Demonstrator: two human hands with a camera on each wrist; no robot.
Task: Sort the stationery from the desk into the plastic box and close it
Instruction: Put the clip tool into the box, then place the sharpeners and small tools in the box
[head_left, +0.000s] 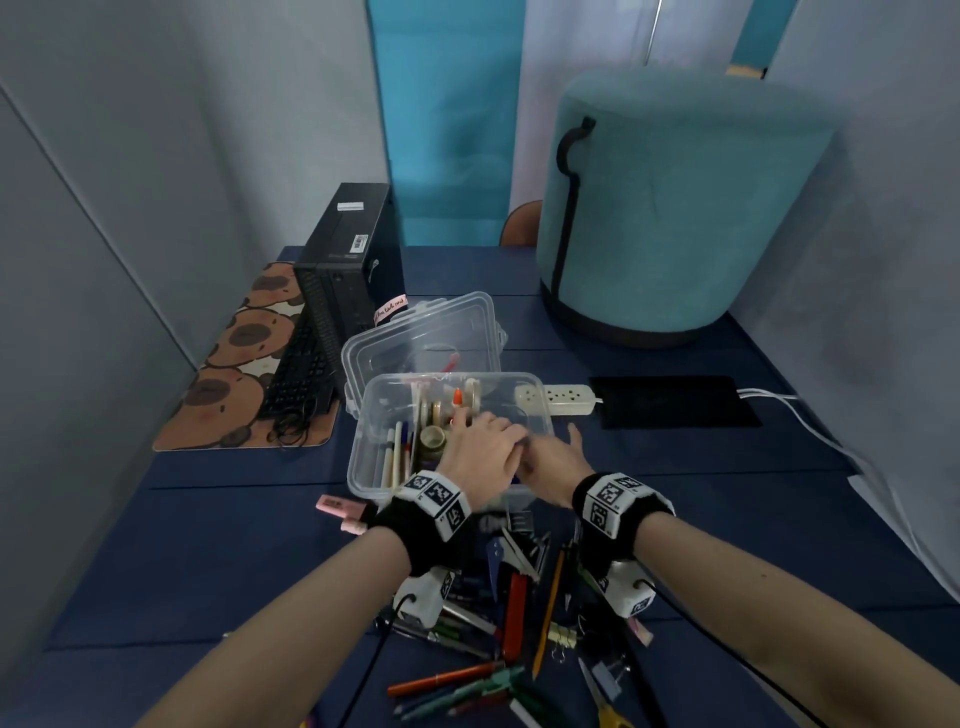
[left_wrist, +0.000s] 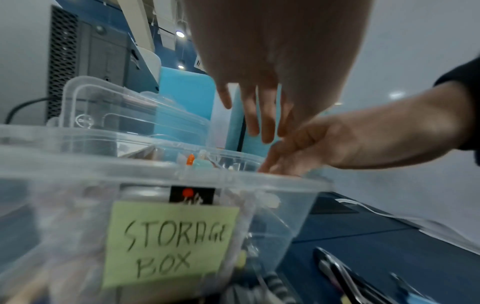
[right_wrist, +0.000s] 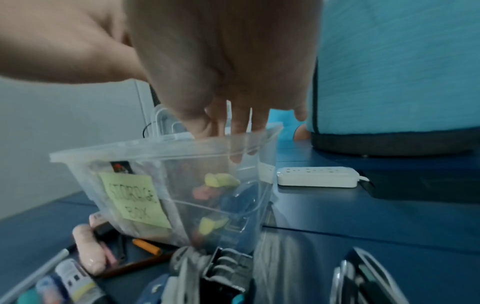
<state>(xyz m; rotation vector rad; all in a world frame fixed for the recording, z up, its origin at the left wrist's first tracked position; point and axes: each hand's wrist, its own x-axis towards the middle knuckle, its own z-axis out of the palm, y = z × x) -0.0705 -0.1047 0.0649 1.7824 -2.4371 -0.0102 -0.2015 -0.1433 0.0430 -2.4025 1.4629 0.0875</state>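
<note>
The clear plastic box (head_left: 374, 415) stands mid-desk, its lid (head_left: 421, 332) swung open behind it and a green "STORAGE BOX" note (left_wrist: 171, 242) on its front wall. Pens, tape rolls and an orange-capped marker (head_left: 457, 397) lie inside; yellow and pink clips (right_wrist: 221, 181) show through the wall. My left hand (head_left: 493, 434) hovers over the box with straight fingers (left_wrist: 259, 123), holding nothing. My right hand (head_left: 548, 457) reaches into the box's right end, fingers (right_wrist: 239, 127) straight and pointing down, partly hidden under the left hand. A pile of pens, pencils and clips (head_left: 514, 618) lies under my wrists.
Pink erasers (head_left: 337, 506) lie left of the box's front. A white power strip (head_left: 558, 399) and a black pad (head_left: 675, 402) sit to its right, a teal stool (head_left: 675, 208) behind. A computer tower (head_left: 343, 260) and keyboard (head_left: 301, 374) stand at the left. Yellow scissors (head_left: 610, 714) lie near the front.
</note>
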